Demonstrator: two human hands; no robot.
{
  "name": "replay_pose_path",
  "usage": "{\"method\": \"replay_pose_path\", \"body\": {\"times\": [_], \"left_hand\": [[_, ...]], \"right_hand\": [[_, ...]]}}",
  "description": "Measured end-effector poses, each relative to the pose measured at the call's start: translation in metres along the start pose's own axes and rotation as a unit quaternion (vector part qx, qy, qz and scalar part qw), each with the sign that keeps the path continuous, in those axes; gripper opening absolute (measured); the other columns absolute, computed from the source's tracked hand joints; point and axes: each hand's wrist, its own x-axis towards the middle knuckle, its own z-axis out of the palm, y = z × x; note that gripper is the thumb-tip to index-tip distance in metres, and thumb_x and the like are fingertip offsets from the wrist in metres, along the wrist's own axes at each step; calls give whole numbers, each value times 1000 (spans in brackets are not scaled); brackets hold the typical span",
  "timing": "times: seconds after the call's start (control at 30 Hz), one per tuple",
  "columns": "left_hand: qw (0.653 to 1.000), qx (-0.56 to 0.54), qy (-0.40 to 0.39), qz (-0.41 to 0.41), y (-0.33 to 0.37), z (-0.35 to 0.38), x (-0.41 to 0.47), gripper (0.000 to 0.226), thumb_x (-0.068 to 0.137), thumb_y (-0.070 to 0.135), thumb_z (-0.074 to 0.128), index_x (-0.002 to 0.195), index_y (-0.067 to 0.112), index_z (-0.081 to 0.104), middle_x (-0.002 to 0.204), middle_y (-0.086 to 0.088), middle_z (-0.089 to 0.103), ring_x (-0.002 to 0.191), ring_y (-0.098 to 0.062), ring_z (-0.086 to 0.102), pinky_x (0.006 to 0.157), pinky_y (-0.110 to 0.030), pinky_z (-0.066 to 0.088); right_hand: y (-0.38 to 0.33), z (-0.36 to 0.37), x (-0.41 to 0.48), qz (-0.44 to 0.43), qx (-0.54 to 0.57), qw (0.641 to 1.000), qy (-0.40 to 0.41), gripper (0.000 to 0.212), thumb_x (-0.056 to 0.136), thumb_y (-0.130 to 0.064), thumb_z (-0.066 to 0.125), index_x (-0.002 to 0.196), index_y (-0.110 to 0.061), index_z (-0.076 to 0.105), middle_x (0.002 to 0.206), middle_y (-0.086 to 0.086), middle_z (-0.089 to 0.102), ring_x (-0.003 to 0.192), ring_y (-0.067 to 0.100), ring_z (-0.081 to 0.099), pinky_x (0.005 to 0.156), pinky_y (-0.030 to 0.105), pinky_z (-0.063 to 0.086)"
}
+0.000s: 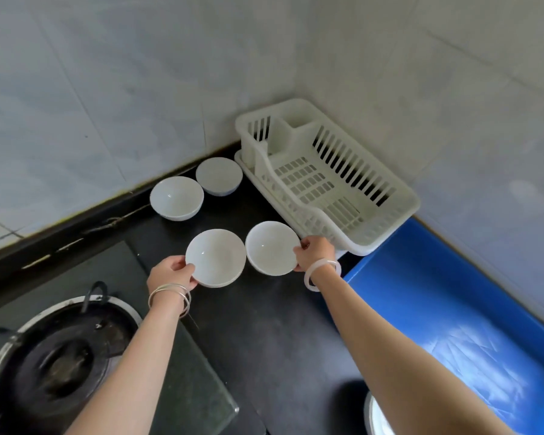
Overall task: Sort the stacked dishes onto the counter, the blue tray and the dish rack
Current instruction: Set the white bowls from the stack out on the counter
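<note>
Well left of the dish rack [327, 183], the left hand [170, 274] grips the near rim of a white bowl [215, 257], fingers [191, 283] curled under its edge. A second rim seems to show beneath, so there may be two nested. Behind it a rear bowl [176, 197] and a far bowl [219, 175] sit on the black bench [264, 324], the far one just beside the rack's left end. At the rack's front corner the right hand [314, 254] pinches another bowl's [270, 248] rim; I cannot tell whether that bowl rests on the bench. The rack holds nothing, and the blue tray [453, 309] to its right shows no dishes. By my reading, the bench share is partly done and the rack and tray are not begun. A white rim [378, 416] well in front of the rack may be the remaining stack.
</note>
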Motion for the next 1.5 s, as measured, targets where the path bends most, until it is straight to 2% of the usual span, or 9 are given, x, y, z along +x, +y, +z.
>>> {"method": "replay_pose_path", "body": {"times": [0.27,0.4,0.6,0.67,0.73,0.87,1.03,1.23,1.5], "left_hand": [[999,-27,20,-21,4,0,28,24,79,-6,57,99,6,64,97,-10,63,87,-30,62,71,-33,54],[999,-32,26,-32,3,3,34,26,79,-5,59,101,7,64,101,-11,65,93,-32,64,71,-34,55],[996,-70,29,-50,0,8,34,25,80,-6,58,98,10,63,107,-14,65,97,-34,64,71,-34,55],[994,-95,17,-60,-1,8,32,25,82,-5,56,101,11,60,107,-13,62,96,-34,64,72,-35,54],[990,-116,-4,-81,-2,9,27,30,86,-1,53,113,12,56,111,-11,57,93,-33,63,72,-37,54],[981,-156,-14,-119,-6,12,17,38,88,3,54,124,16,51,112,-9,54,97,-35,64,71,-37,55],[972,-197,11,-126,0,17,15,41,87,-1,53,125,14,52,113,-8,53,101,-37,62,73,-38,55],[962,-237,23,-133,9,20,15,41,87,-1,52,126,12,51,130,-14,53,107,-41,61,73,-36,54],[956,-261,23,-131,9,23,15,38,89,-1,50,125,11,51,122,-13,56,105,-41,62,73,-36,53]], "right_hand": [[-14,31,37,41,44,998,16,17,86,-8,47,72,-17,52,62,7,60,64,30,68,71,46,60],[-16,39,45,54,62,997,10,6,87,-9,50,86,-12,55,63,5,58,60,26,65,71,46,60],[-17,48,52,64,95,993,14,5,88,-10,52,91,-12,55,66,3,56,59,20,62,70,41,60],[-15,48,52,69,121,990,0,5,89,-10,54,94,-11,55,72,4,57,63,19,62,72,42,60],[-12,48,50,81,191,978,-24,10,90,-9,55,99,-11,53,89,8,59,80,24,63,70,37,59],[4,56,42,96,347,932,-49,38,89,-4,55,126,-11,51,114,6,54,105,27,57,83,41,57],[2,64,44,103,395,911,-53,44,88,-2,57,131,-11,49,117,7,57,100,24,58,82,36,57],[-20,73,59,104,414,903,-59,42,88,0,56,129,-9,51,122,12,57,91,23,60,81,33,57],[-36,82,72,99,428,897,-56,40,88,2,55,127,-9,53,113,8,57,90,23,61,82,33,56]]}}
